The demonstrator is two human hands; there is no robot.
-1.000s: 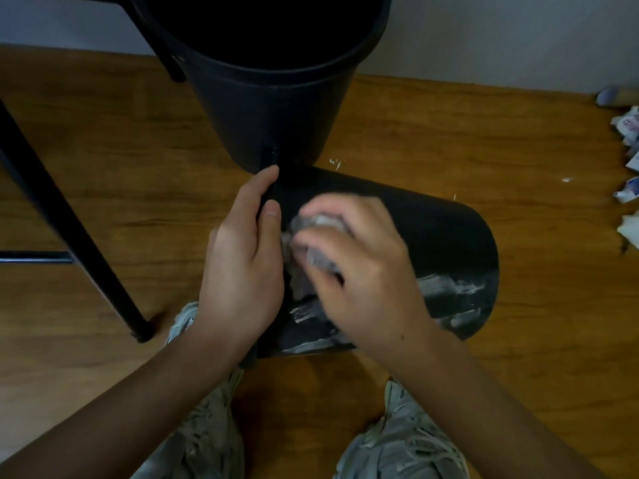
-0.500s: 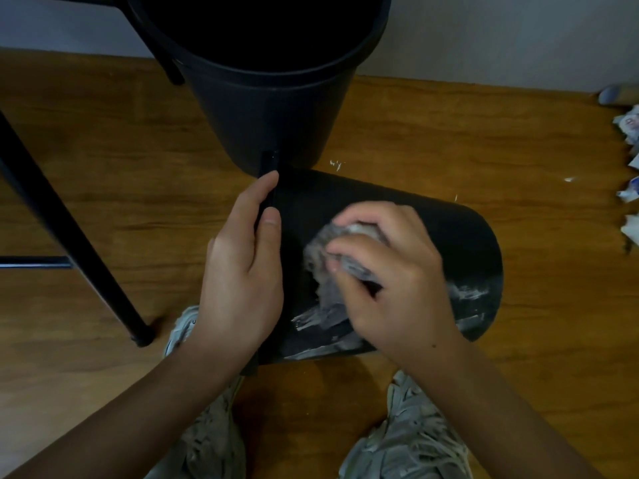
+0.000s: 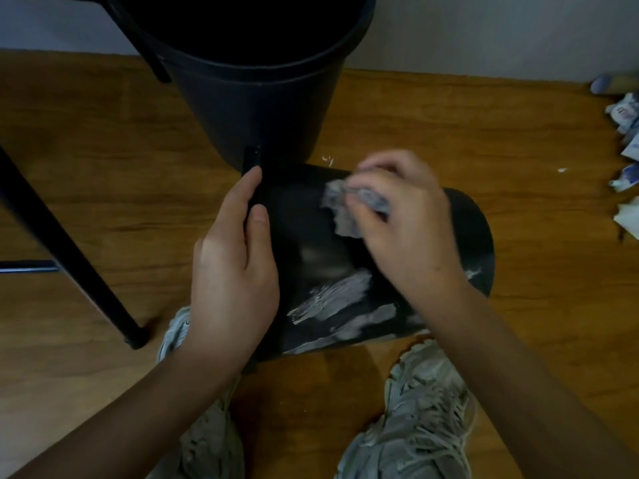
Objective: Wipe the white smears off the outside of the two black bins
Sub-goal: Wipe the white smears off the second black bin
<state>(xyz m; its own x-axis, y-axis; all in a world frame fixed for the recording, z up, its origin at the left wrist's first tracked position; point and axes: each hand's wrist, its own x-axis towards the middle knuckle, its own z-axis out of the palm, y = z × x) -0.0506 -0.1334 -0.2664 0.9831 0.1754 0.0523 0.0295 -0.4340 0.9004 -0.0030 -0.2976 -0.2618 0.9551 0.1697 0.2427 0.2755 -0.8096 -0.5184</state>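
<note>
- Wooden floor (image 3: 449,140), pale wall behind; no readable writing.
- Upright black bin (image 3: 256,108) touches tipped black bin (image 3: 304,229) lying between sneakers (image 3: 415,420).
- White smears (image 3: 332,299) near its base.
- Left hand (image 3: 231,271) grips bin's rim; right hand (image 3: 408,229) clutches crumpled tissue (image 3: 342,209) against it.
- Black furniture leg (image 3: 69,257) left; crumpled paper scraps (image 3: 626,133) right edge.

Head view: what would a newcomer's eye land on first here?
The white smears streaking the near end of the black bin lying on its side. Above them, the right hand presses a crumpled wipe against it, while the left hand grips its left edge.
</note>
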